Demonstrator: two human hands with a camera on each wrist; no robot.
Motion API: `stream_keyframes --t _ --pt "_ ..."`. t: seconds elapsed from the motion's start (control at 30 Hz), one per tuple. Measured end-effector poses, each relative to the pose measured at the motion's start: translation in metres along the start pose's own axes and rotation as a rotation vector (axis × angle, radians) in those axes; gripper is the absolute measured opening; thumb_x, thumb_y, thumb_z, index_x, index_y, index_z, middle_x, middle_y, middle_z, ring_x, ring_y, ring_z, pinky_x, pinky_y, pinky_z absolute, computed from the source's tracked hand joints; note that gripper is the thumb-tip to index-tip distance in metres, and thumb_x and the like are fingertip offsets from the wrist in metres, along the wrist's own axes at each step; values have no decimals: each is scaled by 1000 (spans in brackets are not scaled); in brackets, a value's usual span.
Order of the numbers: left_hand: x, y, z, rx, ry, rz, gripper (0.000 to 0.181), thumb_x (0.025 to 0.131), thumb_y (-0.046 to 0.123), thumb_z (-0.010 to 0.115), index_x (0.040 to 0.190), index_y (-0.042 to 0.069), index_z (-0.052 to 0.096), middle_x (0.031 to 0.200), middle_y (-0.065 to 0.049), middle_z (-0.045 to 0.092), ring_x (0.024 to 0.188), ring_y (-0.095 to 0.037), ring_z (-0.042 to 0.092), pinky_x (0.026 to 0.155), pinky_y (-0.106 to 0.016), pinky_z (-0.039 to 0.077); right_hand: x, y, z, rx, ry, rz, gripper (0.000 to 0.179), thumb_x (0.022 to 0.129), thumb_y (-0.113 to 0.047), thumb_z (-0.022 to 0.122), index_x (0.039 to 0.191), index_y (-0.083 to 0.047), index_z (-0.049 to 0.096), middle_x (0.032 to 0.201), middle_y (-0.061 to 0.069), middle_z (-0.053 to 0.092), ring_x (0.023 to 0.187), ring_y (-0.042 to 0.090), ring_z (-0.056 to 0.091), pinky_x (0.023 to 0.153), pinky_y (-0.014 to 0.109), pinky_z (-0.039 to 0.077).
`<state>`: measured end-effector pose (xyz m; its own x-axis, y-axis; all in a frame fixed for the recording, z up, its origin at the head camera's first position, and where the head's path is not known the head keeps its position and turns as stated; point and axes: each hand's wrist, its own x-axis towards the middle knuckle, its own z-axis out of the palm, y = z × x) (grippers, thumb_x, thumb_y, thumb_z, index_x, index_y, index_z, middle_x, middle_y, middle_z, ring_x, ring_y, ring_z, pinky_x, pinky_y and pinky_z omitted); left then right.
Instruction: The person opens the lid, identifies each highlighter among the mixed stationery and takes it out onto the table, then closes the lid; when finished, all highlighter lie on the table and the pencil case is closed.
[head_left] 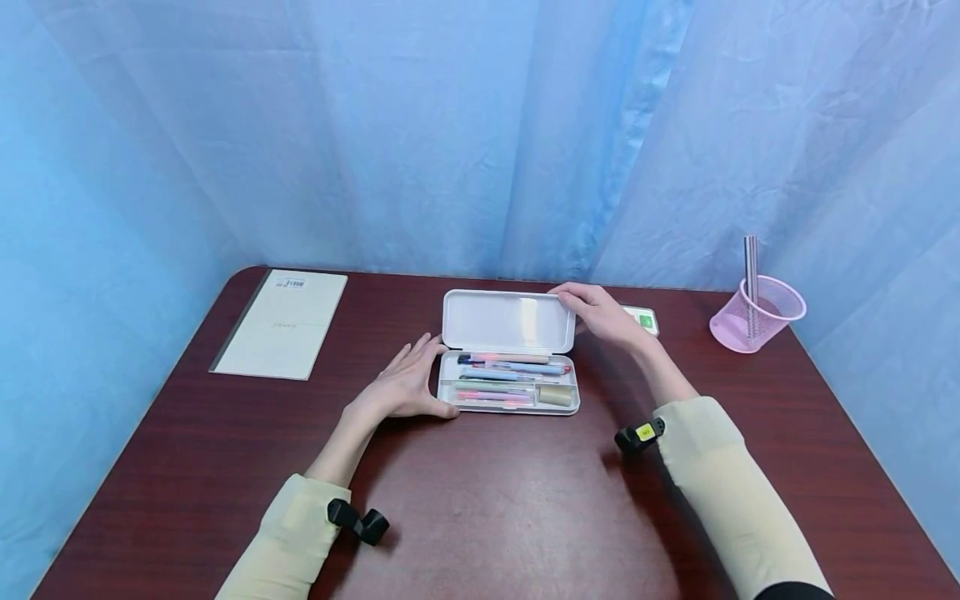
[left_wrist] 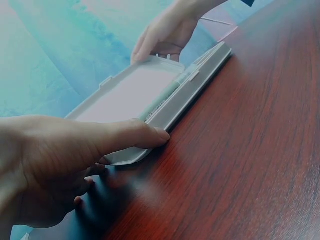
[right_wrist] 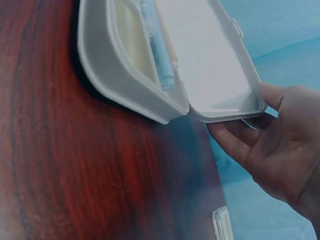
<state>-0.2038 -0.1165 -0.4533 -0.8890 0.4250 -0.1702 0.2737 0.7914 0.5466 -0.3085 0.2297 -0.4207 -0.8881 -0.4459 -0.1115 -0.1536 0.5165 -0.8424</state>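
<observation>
A white pencil case [head_left: 577,400] lies on the table with its lid [head_left: 510,323] raised at the back. Several pens [head_left: 510,367] lie in its compartments, and a beige block-like piece [head_left: 555,395] sits at the front right. My left hand [head_left: 408,387] holds the case's left end, the thumb along the front corner and the other fingers toward the back. In the left wrist view those fingers are partly hidden behind the thumb. At the lid's right edge, my right hand [head_left: 603,315] pinches the corner between thumb and fingers, as the right wrist view also shows.
A pale notebook [head_left: 281,325] lies at the back left. To the right stands a pink mesh pen cup [head_left: 757,315] with striped sticks [head_left: 752,275] in it. A small clear case with a green patch [head_left: 645,320] lies beyond my right wrist. Blue curtains [head_left: 420,133] hang behind the table.
</observation>
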Motion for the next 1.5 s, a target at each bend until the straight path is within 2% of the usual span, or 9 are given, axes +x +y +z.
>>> stream_keyframes --t 0.3,0.57,0.73,0.9,1.07,1.17,1.27,1.37,1.5 --pt "-3 4 -1 -10 2 1 99 72 45 86 151 8 39 170 -15 26 163 -31 13 134 -50 12 -3 4 4 -5 57 56 44 112 -30 38 142 -4 56 130 26 63 100 23 69 79 42 66" --pt "-1 4 -1 -8 3 10 99 72 45 87 151 8 39 170 -16 26 162 -33 13 134 -52 12 -11 2 3 -12 84 39 43 112 -31 39 141 -4 57 130 24 63 102 26 67 81 45 65" --pt "-2 4 -1 1 -11 -5 102 73 46 86 153 9 36 171 -15 24 163 -31 11 134 -50 11 -14 2 5 -4 100 8 42 112 -30 40 140 -4 58 129 23 64 102 17 65 82 41 65" --pt "-3 4 -1 3 -6 -9 102 73 46 86 153 8 37 171 -15 25 163 -31 12 134 -51 12 -21 0 7 -5 127 -38 41 112 -31 41 140 -7 59 129 21 66 104 19 66 89 50 63" --pt "-3 4 -1 9 4 -2 102 72 46 87 152 8 38 170 -16 27 162 -33 14 134 -52 13 -32 -4 7 -75 210 -77 42 111 -34 44 144 -13 59 140 13 64 120 26 63 101 53 55" --pt "-3 5 -1 8 6 -7 102 72 46 87 153 8 38 170 -16 27 162 -32 14 134 -51 13 -41 -10 6 -87 295 -101 40 109 -32 49 144 -16 59 141 11 63 120 24 64 102 44 57" --pt "-4 5 -2 7 7 -10 101 72 46 87 152 8 38 170 -15 28 162 -32 15 134 -50 14 -51 -15 7 -65 389 -145 38 106 -24 56 143 -15 60 134 13 65 113 13 65 94 26 60" --pt "-3 5 -1 11 9 -8 101 72 46 87 152 8 38 169 -15 28 162 -33 15 134 -51 14 -62 -18 9 -65 468 -200 37 103 -16 61 139 -12 64 131 13 67 109 0 61 90 12 54" --pt "-3 4 -2 14 11 -9 100 72 45 87 152 7 38 169 -16 29 162 -34 16 133 -52 15 -71 -20 13 -77 509 -256 33 99 -10 66 132 -11 69 126 9 68 104 -3 61 89 10 51"
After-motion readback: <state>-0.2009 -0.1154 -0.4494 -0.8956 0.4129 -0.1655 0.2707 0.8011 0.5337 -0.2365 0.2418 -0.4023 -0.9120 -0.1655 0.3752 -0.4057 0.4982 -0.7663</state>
